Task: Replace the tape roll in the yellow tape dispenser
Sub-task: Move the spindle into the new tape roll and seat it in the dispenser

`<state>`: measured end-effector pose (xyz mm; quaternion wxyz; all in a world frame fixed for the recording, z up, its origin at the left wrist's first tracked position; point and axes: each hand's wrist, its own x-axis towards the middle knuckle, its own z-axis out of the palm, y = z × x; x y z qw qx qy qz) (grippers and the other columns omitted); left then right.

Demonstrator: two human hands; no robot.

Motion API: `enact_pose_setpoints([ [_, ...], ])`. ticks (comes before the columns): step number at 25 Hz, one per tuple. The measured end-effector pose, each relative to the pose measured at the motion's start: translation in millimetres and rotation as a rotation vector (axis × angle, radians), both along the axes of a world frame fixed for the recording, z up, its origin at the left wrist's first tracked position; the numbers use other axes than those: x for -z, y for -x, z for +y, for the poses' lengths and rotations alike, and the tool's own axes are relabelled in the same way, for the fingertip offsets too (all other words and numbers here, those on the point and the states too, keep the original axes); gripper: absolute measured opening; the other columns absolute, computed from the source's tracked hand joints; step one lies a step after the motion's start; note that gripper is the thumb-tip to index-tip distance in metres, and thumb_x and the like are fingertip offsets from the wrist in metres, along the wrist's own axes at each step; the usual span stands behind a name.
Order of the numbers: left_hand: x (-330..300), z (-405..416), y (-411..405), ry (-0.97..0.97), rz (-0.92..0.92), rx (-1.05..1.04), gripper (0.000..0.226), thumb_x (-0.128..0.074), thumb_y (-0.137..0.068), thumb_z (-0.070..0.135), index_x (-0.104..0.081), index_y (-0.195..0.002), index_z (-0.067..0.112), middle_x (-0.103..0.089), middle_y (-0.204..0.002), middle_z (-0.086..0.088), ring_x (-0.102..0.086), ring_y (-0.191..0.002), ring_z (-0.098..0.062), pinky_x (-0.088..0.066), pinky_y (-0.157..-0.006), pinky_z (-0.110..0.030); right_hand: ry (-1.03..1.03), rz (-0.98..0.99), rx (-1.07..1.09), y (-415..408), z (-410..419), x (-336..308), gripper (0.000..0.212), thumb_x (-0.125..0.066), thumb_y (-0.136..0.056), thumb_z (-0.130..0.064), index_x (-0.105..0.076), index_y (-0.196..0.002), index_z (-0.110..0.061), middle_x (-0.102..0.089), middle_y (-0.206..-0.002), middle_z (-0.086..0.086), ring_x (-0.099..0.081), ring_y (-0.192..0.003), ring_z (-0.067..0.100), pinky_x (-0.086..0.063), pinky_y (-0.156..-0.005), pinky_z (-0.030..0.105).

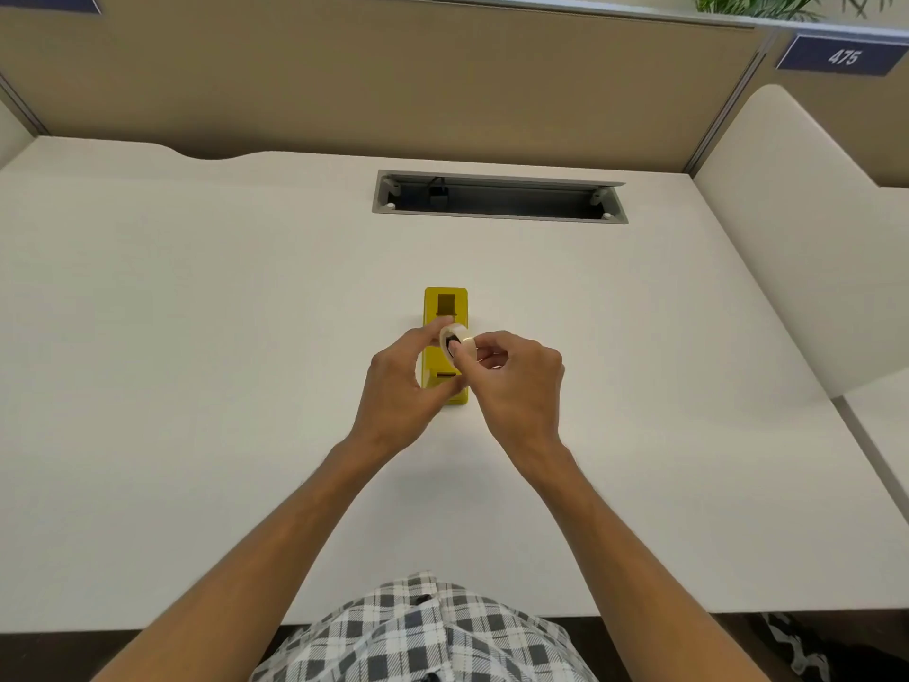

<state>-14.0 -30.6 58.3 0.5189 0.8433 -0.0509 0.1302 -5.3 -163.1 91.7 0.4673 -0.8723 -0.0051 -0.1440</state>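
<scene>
Yellow dispenser (445,307), one; one tape roll (458,341) between two pinching hands, left (401,388), right (516,381).

The left hand (401,386) and right hand (511,381) cover the middle of the yellow tape dispenser (445,307), so its roll holder cannot be seen. Fingers hide part of the tape roll (458,339) between the hands. The loose tape end is too small to tell. Both arms run off the bottom edge.
</scene>
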Motion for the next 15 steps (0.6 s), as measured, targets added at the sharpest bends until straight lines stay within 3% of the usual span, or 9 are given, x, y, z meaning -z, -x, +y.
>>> enact_pose_setpoints([
  [4,19,9,-2,-0.102,0.074,-0.042,0.072,-0.076,-0.077,0.04,-0.045,-0.14,0.023,-0.057,-0.136,0.004,-0.053,-0.124,-0.01,-0.043,-0.103,-0.029,-0.028,0.048,0.018,-14,4,11,0.022,-0.072,-0.079,-0.043,-0.074,-0.08,-0.021,-0.066,-0.063,-0.015,-0.063,-0.06,-0.002,-0.051,-0.059,0.015],
  [10,42,23,-3,-0.196,0.157,-0.111,0.067,-0.068,-0.083,0.045,-0.045,-0.14,0.019,-0.05,-0.143,-0.002,-0.046,-0.132,-0.019,-0.041,-0.108,-0.039,-0.014,0.073,0.063,-32,11,21,0.026,-0.07,-0.079,-0.047,-0.072,-0.08,-0.021,-0.066,-0.064,-0.014,-0.063,-0.06,0.002,-0.039,-0.057,0.007],
  [15,64,43,-4,-0.387,0.187,-0.144,0.064,-0.064,-0.086,0.046,-0.045,-0.14,0.015,-0.045,-0.147,-0.006,-0.037,-0.138,-0.022,-0.031,-0.113,-0.039,0.023,0.095,0.125,-54,15,29,0.031,-0.067,-0.08,-0.05,-0.071,-0.077,-0.02,-0.068,-0.065,-0.01,-0.063,-0.061,0.008,-0.035,-0.057,0.01],
])
